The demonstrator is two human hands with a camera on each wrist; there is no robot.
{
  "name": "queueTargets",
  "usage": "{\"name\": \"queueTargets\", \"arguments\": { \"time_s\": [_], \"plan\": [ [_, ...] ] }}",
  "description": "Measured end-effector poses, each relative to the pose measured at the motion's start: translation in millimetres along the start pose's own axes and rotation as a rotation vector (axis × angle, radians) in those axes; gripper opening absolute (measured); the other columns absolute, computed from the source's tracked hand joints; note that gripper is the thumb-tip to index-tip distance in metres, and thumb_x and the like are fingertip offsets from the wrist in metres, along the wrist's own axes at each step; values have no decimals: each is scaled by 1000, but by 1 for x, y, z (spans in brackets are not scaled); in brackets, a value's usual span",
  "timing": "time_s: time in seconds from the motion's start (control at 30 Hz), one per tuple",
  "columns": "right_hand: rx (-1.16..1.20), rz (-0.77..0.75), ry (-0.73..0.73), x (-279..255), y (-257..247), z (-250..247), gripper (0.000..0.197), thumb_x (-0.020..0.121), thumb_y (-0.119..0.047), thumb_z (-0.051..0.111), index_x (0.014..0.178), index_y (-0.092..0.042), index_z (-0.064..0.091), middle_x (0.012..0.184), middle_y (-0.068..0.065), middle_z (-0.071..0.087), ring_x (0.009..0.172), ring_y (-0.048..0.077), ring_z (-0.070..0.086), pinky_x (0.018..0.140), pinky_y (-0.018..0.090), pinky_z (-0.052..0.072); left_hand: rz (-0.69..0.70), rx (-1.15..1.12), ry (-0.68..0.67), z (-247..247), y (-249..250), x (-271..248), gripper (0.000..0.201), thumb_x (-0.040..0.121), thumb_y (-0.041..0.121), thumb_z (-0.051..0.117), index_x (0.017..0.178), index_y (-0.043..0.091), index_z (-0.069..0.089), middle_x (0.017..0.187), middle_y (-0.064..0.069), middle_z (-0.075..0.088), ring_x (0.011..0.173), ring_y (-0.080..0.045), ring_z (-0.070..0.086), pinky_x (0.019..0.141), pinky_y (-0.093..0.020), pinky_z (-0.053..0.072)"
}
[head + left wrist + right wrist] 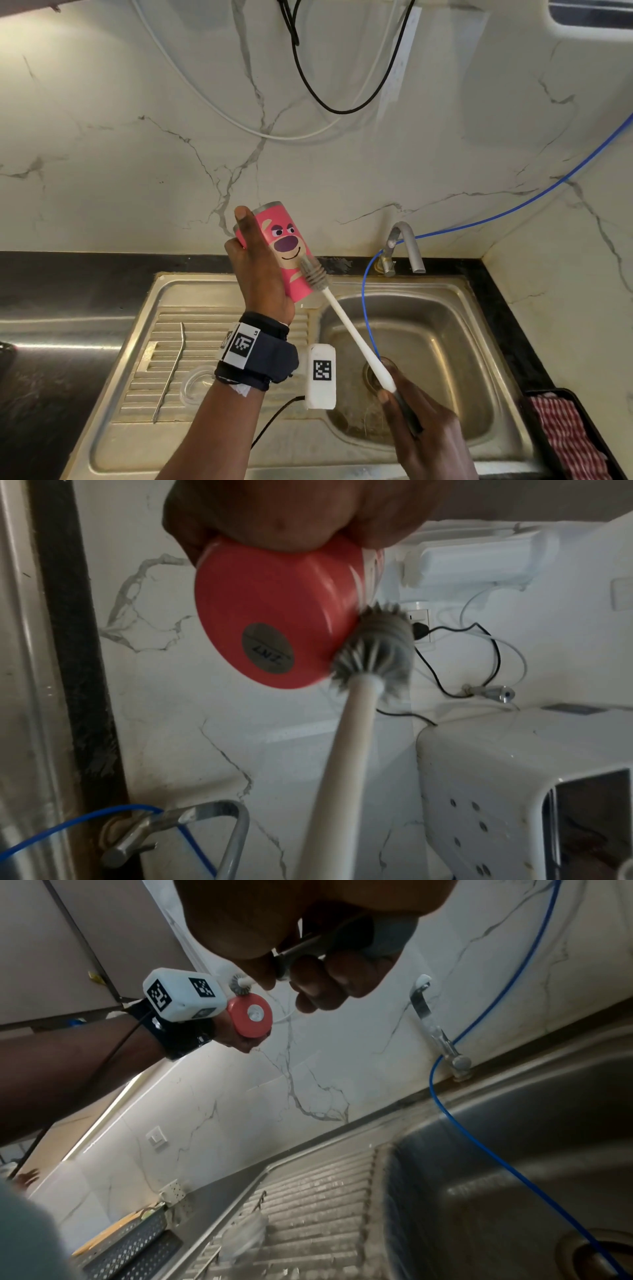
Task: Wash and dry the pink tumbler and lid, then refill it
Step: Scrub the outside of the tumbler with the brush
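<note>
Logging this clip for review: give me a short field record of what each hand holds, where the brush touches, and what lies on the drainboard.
left hand: holds pink tumbler, tilted above sink
right hand: holds bottle brush by handle
brush contact: bristles on tumbler's outer side near base
tap: no water visible
drainboard: metal straw, clear lid

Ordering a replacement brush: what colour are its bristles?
Grey, on a white handle; the brush shows best in the left wrist view.
</note>
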State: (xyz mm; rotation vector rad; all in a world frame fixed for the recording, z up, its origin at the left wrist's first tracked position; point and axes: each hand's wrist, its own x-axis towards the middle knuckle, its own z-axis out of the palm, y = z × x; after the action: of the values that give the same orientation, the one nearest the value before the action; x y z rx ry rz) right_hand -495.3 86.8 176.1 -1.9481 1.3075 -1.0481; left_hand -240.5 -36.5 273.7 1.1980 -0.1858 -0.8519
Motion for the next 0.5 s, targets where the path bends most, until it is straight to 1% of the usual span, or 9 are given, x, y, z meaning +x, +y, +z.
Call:
{"name": "queueTargets", "arguments": {
  "time_s": [0.07, 0.1, 0.13, 0.23, 0.3, 0.37, 0.43, 0.47, 0.5],
  "plan": [
    [-10, -19, 16, 10, -3, 5, 41, 94, -30, 68, 134, -29, 69, 89, -26, 66, 61, -8, 60, 60, 7, 44, -18, 39, -24, 3, -4, -5, 58, 100, 75, 43, 132, 27, 47, 112, -6, 74, 84, -22, 80, 76, -45, 67],
    [-16, -27, 19, 12, -5, 7, 40, 94, -30, 69, 134, -26, 69, 88, -28, 62, 60, -9, 58, 59, 6, 43, -13, 51, -29, 4, -3, -5, 57, 100, 74, 43, 132, 27, 46, 111, -5, 74, 82, -20, 80, 76, -44, 67],
    [-14, -27, 15, 11, -5, 8, 39, 95, -32, 69, 134, -27, 69, 89, -28, 63, 61, -9, 59, 60, 6, 44, -1, 45, -25, 5, -1, -3, 56, 101, 74, 42, 132, 27, 46, 111, -5, 74, 83, -21, 80, 76, -44, 67],
    [5, 6, -3, 0, -2, 2, 42, 91, -33, 71, 132, -42, 68, 95, -23, 72, 68, -5, 67, 64, 8, 48, 34, -12, 0, 3, 5, 8, 67, 100, 76, 44, 139, 22, 51, 115, -10, 77, 91, -29, 81, 76, -48, 68],
    [6, 8, -11, -5, 0, -2, 46, 89, -30, 72, 131, -47, 67, 93, -22, 72, 69, -4, 69, 63, 8, 49, 47, -8, 11, 1, 6, 10, 70, 99, 78, 44, 141, 22, 52, 117, -11, 77, 92, -30, 81, 75, -48, 68],
    [3, -6, -15, 0, 0, 0, 45, 89, -28, 72, 132, -41, 68, 91, -22, 71, 66, -5, 66, 63, 8, 48, 22, -2, -7, 2, 1, 7, 70, 99, 78, 44, 140, 23, 53, 118, -11, 77, 91, -27, 81, 77, -47, 68],
    [2, -17, -5, 9, -1, 5, 44, 90, -26, 72, 133, -34, 69, 93, -20, 71, 65, -6, 64, 63, 8, 47, -10, 11, -47, 6, -5, 1, 68, 97, 79, 43, 138, 26, 52, 118, -8, 77, 90, -22, 81, 81, -47, 67],
    [-1, -18, 1, 12, -3, 7, 44, 90, -25, 72, 133, -31, 69, 93, -19, 71, 66, -6, 65, 64, 7, 47, -12, 27, -62, 8, -6, -1, 68, 95, 80, 43, 138, 27, 51, 117, -6, 77, 88, -20, 81, 82, -47, 66],
    [-2, -16, 2, 13, -4, 9, 44, 90, -25, 72, 133, -32, 69, 93, -20, 71, 66, -6, 65, 64, 7, 47, -4, 40, -75, 9, -6, -2, 74, 90, 83, 45, 138, 27, 51, 117, -6, 76, 88, -20, 81, 81, -47, 66]
  ]
}}
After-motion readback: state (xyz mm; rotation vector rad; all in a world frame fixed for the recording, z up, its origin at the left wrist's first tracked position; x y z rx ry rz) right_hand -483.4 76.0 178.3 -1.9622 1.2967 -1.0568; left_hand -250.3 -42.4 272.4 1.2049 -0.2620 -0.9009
